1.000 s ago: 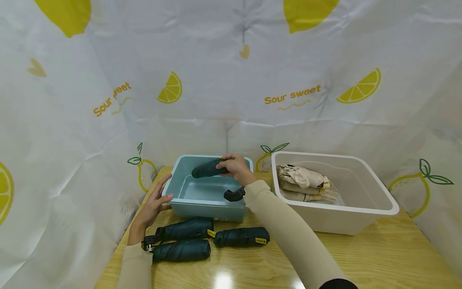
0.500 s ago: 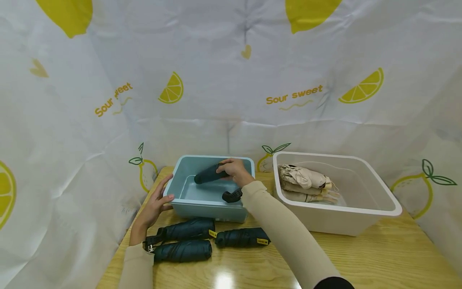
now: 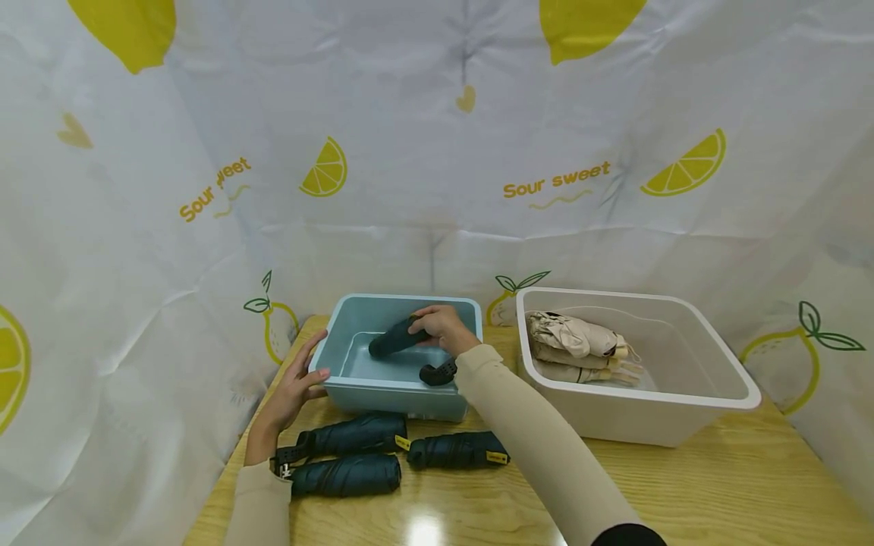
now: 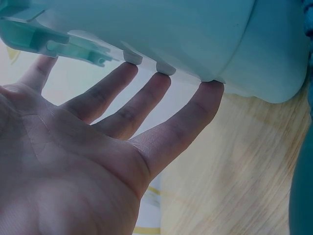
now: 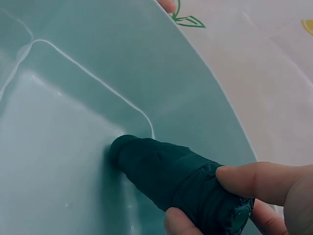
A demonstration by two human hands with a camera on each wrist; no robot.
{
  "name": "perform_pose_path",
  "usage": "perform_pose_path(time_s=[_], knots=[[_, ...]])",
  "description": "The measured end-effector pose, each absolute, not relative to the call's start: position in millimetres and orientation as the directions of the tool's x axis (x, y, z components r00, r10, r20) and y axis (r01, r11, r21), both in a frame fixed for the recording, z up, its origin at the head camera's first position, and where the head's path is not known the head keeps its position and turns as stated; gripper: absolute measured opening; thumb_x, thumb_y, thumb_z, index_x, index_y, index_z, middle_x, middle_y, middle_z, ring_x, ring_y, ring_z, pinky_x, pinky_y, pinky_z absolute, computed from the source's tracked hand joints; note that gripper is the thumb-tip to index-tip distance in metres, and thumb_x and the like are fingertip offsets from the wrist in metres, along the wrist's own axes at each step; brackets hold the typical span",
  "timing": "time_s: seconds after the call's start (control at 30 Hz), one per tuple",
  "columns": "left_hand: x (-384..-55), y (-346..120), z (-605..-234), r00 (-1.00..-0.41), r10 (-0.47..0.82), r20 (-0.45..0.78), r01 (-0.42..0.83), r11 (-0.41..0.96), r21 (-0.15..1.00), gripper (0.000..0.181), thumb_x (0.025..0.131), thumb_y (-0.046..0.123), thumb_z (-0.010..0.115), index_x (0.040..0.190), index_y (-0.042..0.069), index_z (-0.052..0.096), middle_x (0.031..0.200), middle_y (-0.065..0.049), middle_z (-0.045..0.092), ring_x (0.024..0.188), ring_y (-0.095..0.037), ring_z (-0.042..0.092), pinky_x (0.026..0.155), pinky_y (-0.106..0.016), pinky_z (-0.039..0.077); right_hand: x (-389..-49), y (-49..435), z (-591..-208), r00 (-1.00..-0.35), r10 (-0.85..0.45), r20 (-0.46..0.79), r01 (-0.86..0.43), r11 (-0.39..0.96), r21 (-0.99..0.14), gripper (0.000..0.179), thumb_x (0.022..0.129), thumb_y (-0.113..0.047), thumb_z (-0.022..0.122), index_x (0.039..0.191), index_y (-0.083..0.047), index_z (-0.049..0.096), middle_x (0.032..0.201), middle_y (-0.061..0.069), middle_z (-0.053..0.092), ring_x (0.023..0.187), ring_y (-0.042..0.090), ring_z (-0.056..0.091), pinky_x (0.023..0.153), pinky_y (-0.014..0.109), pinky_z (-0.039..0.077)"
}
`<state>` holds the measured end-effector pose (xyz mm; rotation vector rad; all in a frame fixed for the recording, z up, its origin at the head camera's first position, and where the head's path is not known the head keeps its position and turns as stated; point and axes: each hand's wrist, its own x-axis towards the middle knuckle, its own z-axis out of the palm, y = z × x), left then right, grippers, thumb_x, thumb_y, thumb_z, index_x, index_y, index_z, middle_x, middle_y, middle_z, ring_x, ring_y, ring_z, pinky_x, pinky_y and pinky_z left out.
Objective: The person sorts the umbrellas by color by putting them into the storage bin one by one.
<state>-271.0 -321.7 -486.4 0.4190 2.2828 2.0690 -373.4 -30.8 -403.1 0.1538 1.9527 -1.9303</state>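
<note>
Pinching the dark folded umbrella point(image 3: 394, 339) by one end inside the blue bin point(image 3: 382, 384), the grip of the right hand point(image 3: 445, 329) aims the long axis toward eight o'clock, while the left hand point(image 3: 290, 390) touches the bin's nine-o'clock side with straight fingers.

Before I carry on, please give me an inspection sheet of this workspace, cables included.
Surface: wooden table, glare on the near side.
Job's things: one dark folded umbrella inside the blue bin; three more dark umbrellas on the table in front.
Clutter: white bin to the right, holding beige folded umbrellas.
Hands: left hand touches the blue bin's left side; right hand grips the umbrella inside.
Cables: nothing seen.
Surroundings: white sheet with lemon prints, behind and at both sides.
</note>
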Motion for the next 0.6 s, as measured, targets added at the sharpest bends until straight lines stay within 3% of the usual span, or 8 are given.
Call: perform_pose_path(time_s=[0.23,0.6], knots=[[-271.1,-321.7,-486.6,-0.964,0.217,0.151,0.172,0.084,0.981,0.073,0.102,0.018,0.05,0.165,0.026,0.015,0.168,-0.026,0.012,0.141,-0.058,0.032,0.097,-0.069,0.049,-374.3,-28.2,-404.1,-0.909,-0.221,-0.353,0.346,0.073,-0.935,0.045,0.093,0.009,0.064,0.138,0.003,0.056,0.152,0.023,0.044,0.141,0.041,0.045,0.107,0.054,0.049],[-270.7,-320.7,-486.1,-0.965,0.215,0.152,0.174,0.09,0.981,0.072,0.102,0.015,0.049,0.165,0.026,0.015,0.17,-0.024,0.008,0.142,-0.058,0.031,0.097,-0.07,0.048,-375.6,-23.8,-405.6,-0.875,-0.264,-0.406,0.385,0.129,-0.914,0.07,0.095,0.006,0.062,0.157,0.005,0.03,0.166,0.022,0.024,0.152,0.041,0.027,0.113,0.052,0.044]])
